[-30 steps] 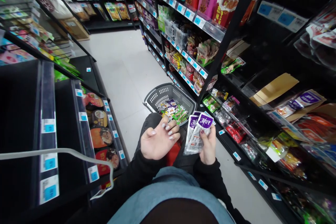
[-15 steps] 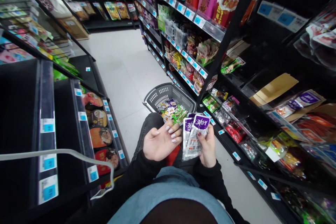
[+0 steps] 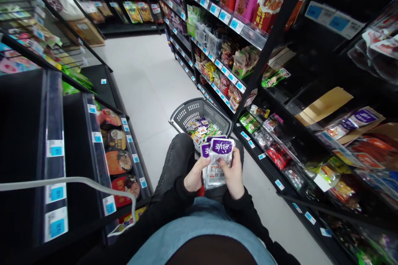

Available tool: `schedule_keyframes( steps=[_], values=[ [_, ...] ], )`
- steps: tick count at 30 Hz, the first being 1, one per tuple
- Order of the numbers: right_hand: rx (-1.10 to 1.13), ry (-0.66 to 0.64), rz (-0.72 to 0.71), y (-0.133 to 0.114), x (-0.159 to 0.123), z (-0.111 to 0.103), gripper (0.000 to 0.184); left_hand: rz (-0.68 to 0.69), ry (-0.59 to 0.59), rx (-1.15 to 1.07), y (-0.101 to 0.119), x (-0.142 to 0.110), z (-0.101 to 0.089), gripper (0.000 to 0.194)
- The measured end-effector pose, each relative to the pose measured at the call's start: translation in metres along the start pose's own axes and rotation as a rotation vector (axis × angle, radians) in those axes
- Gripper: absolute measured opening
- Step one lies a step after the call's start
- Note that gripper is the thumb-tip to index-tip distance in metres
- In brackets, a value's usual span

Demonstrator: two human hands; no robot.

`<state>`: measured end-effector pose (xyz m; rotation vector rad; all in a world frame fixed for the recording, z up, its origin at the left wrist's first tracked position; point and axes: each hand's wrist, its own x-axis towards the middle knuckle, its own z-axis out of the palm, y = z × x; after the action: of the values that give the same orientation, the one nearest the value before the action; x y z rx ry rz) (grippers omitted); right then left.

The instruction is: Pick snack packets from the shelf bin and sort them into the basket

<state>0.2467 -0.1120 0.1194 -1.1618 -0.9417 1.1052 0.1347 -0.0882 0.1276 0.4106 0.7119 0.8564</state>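
Note:
Several purple-and-white snack packets (image 3: 219, 169) overlap in a fanned stack above my lap. My right hand (image 3: 234, 176) is closed on their right side, its thumb lying across the front packet. On the left side my left hand (image 3: 195, 175) grips the same packets, thumb in front; its other fingers are hidden behind them. Just beyond my knees a grey shopping basket (image 3: 219, 119) stands on the floor. Inside lie loose small snack packets (image 3: 203, 127) in white, purple, green and orange.
Shelves of packaged snacks (image 3: 276, 153) rise close on my right. To the left are dark shelves with price tags (image 3: 56, 149) and round food tubs (image 3: 120, 161). A pale cable (image 3: 71, 179) crosses at the lower left. A cardboard box (image 3: 85, 33) stands farther back.
My left hand has turned over from palm-up and closed on the packets' left side. My right hand has brought the packets left and slightly down. The basket has stayed put.

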Motion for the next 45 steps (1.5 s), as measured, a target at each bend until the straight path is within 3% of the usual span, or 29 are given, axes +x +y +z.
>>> schedule_keyframes(
  steps=[6, 9, 15, 19, 23, 26, 29, 31, 34, 37, 39, 42, 45],
  values=[
    [-0.503, -0.105, -0.16, 0.008, -0.001, 0.002, 0.039, -0.006, 0.107, -0.001, 0.005, 0.005, -0.012, 0.033],
    [-0.605, -0.133, -0.182, 0.014, 0.0, 0.0, 0.039, -0.002, 0.125, -0.007, 0.003, 0.007, -0.02, 0.03],
    [-0.496, 0.05, -0.177, 0.021, -0.003, 0.003, 0.023, 0.058, 0.128, 0.045, 0.001, 0.006, -0.024, 0.034],
    [-0.242, 0.164, -0.09, 0.026, 0.001, 0.0, 0.026, 0.067, 0.15, -0.005, 0.005, 0.006, -0.023, 0.037],
    [0.02, 0.411, -0.008, 0.033, 0.015, -0.022, 0.036, 0.061, 0.176, -0.029, 0.012, 0.005, -0.024, 0.04],
    [0.025, 0.496, 0.033, 0.054, 0.026, -0.051, 0.043, 0.096, 0.227, -0.044, 0.02, 0.003, -0.03, 0.037],
    [-0.094, 0.418, 0.18, 0.093, 0.039, -0.071, 0.044, 0.133, 0.341, -0.045, 0.027, 0.0, -0.043, 0.037],
    [-0.195, 0.36, 0.268, 0.12, 0.057, -0.066, 0.038, 0.138, 0.408, -0.028, 0.03, -0.003, -0.053, 0.042],
    [-0.465, 0.217, 0.345, 0.143, 0.105, -0.034, 0.026, 0.199, 0.466, 0.009, 0.036, -0.009, -0.061, 0.055],
    [-0.627, 0.088, 0.358, 0.141, 0.159, 0.001, 0.021, 0.281, 0.502, 0.047, 0.042, -0.016, -0.063, 0.065],
    [-0.651, 0.04, 0.329, 0.134, 0.176, 0.015, 0.017, 0.319, 0.525, 0.067, 0.045, -0.022, -0.065, 0.07],
    [-0.632, -0.097, 0.281, 0.123, 0.16, 0.021, 0.008, 0.335, 0.511, 0.121, 0.044, -0.028, -0.073, 0.073],
    [-0.4, -0.329, 0.156, 0.107, 0.11, 0.02, 0.015, 0.288, 0.455, 0.207, 0.036, -0.025, -0.082, 0.067]
  ],
)
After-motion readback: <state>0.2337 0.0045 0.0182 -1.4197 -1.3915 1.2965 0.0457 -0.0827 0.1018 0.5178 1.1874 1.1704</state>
